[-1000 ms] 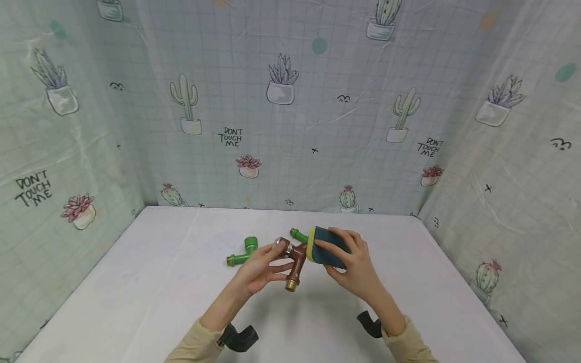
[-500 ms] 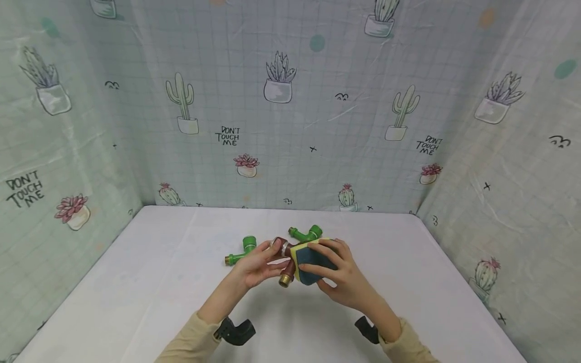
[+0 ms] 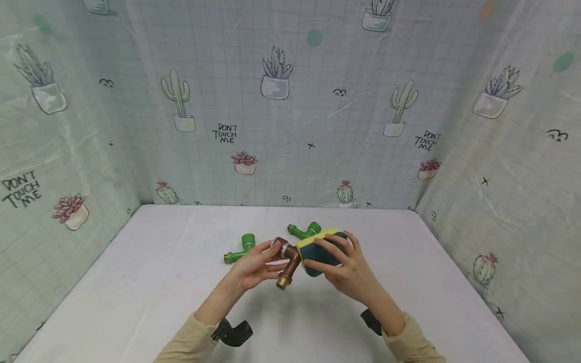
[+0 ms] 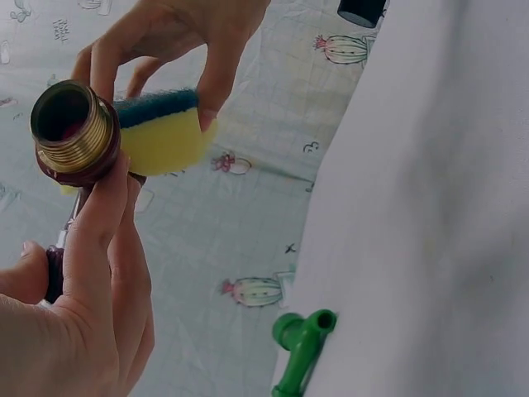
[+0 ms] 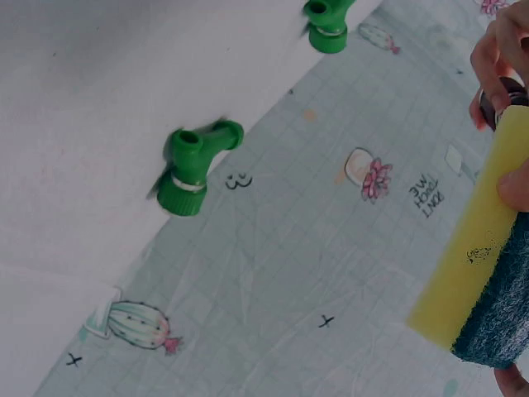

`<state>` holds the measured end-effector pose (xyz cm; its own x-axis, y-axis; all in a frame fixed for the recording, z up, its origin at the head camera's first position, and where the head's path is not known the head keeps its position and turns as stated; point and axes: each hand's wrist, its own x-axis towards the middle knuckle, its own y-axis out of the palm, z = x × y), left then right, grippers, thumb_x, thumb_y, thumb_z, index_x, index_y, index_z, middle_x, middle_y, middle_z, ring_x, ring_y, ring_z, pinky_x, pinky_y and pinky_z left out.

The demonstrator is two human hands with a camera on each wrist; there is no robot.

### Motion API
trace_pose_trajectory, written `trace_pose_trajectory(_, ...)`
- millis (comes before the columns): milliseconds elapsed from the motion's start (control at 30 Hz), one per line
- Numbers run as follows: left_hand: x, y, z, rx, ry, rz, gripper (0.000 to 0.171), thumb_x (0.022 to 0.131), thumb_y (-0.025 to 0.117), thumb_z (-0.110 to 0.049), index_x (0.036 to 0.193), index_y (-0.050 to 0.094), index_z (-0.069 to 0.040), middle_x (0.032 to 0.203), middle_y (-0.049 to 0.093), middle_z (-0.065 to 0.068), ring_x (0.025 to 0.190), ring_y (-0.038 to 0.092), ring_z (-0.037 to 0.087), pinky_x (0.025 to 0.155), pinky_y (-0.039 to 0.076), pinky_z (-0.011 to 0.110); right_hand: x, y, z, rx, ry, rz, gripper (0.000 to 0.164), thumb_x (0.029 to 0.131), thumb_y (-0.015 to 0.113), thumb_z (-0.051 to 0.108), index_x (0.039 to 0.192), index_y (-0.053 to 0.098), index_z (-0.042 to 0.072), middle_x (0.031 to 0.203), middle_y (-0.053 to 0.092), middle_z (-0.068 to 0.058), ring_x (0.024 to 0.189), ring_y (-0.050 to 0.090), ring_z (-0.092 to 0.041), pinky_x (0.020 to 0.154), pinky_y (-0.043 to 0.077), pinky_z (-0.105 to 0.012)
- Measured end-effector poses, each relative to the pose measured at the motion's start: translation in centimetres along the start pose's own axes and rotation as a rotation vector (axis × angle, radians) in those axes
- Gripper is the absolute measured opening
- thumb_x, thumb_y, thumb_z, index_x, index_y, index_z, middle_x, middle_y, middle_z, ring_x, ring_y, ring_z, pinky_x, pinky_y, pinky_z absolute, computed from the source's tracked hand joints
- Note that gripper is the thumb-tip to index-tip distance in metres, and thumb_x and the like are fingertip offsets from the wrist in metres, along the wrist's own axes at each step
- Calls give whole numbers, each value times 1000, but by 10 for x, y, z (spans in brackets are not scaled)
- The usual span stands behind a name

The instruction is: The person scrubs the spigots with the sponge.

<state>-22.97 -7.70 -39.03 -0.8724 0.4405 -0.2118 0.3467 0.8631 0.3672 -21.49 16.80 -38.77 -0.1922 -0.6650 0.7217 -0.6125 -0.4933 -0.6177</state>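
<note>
My left hand (image 3: 253, 268) holds a reddish-brown tap (image 3: 292, 257) by its ribbed knob, thumb on top, above the white table. The tap's brass threaded end (image 4: 76, 132) is open and faces the left wrist camera. In my right hand (image 3: 354, 269) is a two-layer sponge (image 3: 320, 256), yellow foam on one side and a dark blue-green scouring pad on the other. Fingers spread over the scouring pad, with the thumb on the yellow foam (image 5: 475, 240). The sponge's left end sits right at the tap's body, overlapping it in the head view.
Two green taps lie on the white table (image 3: 181, 282) beyond the hands: one green tap (image 3: 240, 250) to the left, the other green tap (image 3: 305, 231) behind the sponge. A printed cactus curtain (image 3: 313, 116) encloses the back and sides. Black wrist mounts (image 3: 233, 334) hang below the forearms.
The sponge moved left across the brown tap, covering its body, then drew back right and tilted. The brown tap has turned slightly in my left hand. The head view has shifted a little.
</note>
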Motion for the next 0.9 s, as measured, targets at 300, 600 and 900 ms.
trace_pose_trajectory(300,2,2,2,-38,7,-33,58,88,53,-35,133,32,-4,104,54,9,97,60,30,80,52,41,-5,-1,-11,-98,38,0,71,49,81,8,111,60,34,120,52,-11,110,43,-31,86,32,-57)
trace_pose_trajectory(600,-4,5,1,80,62,-79,54,88,56,-26,132,32,-7,121,47,23,99,60,34,76,52,46,-1,-4,-10,114,244,15,53,65,68,13,116,58,27,128,46,-13,115,36,-33,87,32,-54)
trace_pose_trajectory(900,-7,14,-2,222,200,-15,39,85,60,-11,119,43,-1,102,60,9,84,65,20,71,54,46,21,-10,0,155,327,212,56,67,66,22,120,54,35,125,49,-3,107,41,-22,75,36,-43)
